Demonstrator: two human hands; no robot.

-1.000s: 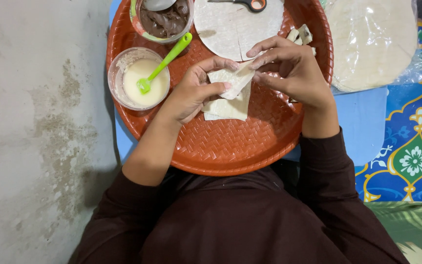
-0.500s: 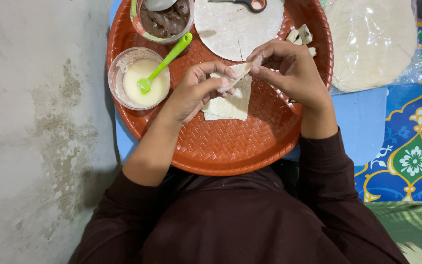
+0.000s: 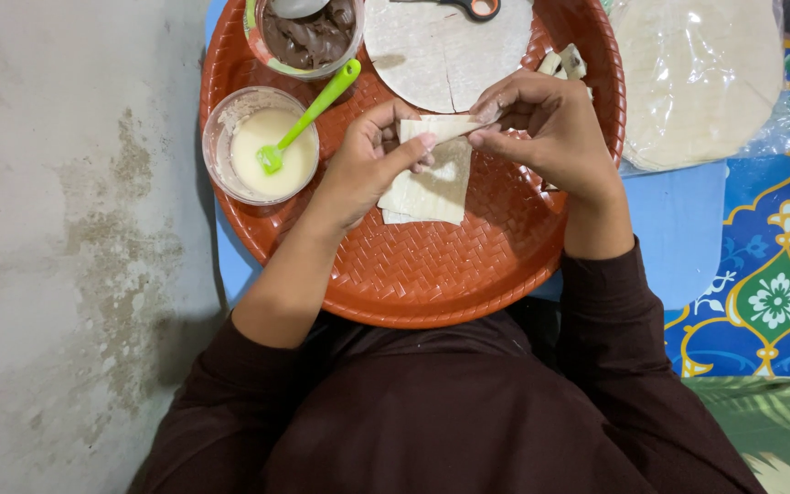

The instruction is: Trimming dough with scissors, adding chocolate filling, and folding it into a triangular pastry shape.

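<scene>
Both hands meet over a round orange woven tray. My left hand and my right hand pinch a small folded strip of pale pastry sheet between fingertips, held just above the tray. Under it lies a stack of cut pastry pieces. A clear bowl of creamy white paste with a green spatula sits left of my left hand. A bowl of dark brown filling stands at the top of the tray.
A round pastry sheet with a cut in it lies at the tray's far side, with orange-handled scissors on it. Small rolled pieces lie by my right hand. A bagged stack of round sheets rests right of the tray. Concrete floor on the left.
The pastry piece has been lifted off the stack and folded narrower between my fingertips. Both hands have shifted slightly upward on the tray.
</scene>
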